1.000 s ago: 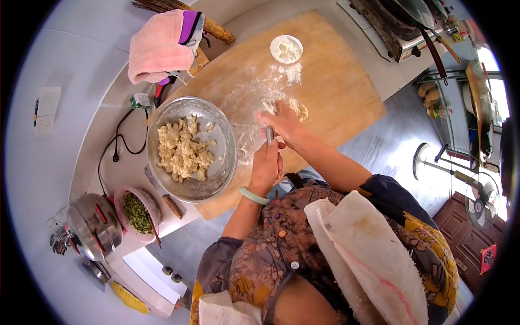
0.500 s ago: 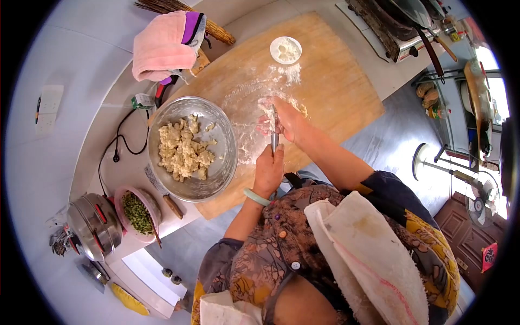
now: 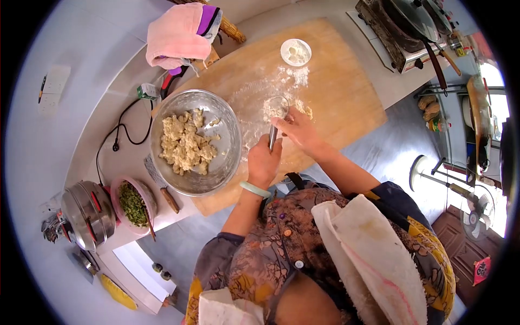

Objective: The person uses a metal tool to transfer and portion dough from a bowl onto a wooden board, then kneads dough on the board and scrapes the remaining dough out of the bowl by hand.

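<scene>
My left hand (image 3: 264, 164) is closed around the handle of a metal spoon (image 3: 273, 135) with a broad, round head. At the neck of the spoon, the thumb and fingers of my right hand (image 3: 298, 130) close on it, some of them hidden behind it. Pale dough or flour shows at the spoon's head, above the floured wooden board (image 3: 341, 76). Left of my hands stands a large steel bowl (image 3: 230, 154) of crumbly dough lumps (image 3: 184, 142). A small white dish (image 3: 284, 52) of flour sits toward the far side of the board.
A pink bowl of chopped greens (image 3: 134, 204) and a wooden-handled tool (image 3: 169, 200) lie beside the steel bowl. Nearby are a steel pot (image 3: 86, 216) and a black cord (image 3: 115, 130). A pink towel (image 3: 176, 35) hangs at the back left; a gas stove (image 3: 411, 59) stands back right.
My right hand has gone from showing a floured palm with fingers extended beside the spoon to closing at its neck. The spoon's round head now faces up more visibly. The view has shifted slightly.
</scene>
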The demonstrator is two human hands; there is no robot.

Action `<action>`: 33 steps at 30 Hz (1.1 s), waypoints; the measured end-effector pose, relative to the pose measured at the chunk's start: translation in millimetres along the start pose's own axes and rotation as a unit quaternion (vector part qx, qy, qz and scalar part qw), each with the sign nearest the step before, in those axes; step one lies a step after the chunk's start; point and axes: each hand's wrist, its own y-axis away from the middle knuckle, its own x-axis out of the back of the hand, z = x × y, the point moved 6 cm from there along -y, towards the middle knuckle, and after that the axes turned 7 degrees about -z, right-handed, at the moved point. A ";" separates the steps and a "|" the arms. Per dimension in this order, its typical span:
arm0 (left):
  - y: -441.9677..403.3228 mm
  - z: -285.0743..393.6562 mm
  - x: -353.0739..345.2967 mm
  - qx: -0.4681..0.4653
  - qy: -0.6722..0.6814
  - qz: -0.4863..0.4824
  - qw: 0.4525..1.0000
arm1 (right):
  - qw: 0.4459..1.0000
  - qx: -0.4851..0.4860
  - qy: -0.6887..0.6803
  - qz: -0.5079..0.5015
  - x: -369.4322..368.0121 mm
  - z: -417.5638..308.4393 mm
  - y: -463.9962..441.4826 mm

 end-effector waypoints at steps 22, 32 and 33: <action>8.2 -0.2 10.6 -0.060 -0.043 0.081 0.994 | 0.974 -0.112 -0.184 -0.069 -2.6 17.6 -25.7; 22.5 -3.9 18.6 -0.029 -0.027 0.005 0.999 | 0.971 -0.120 0.061 -0.196 36.1 -5.1 -61.1; 24.4 -1.8 18.6 -0.036 -0.033 0.004 0.999 | 0.967 -0.112 0.073 -0.215 35.6 -11.5 -62.6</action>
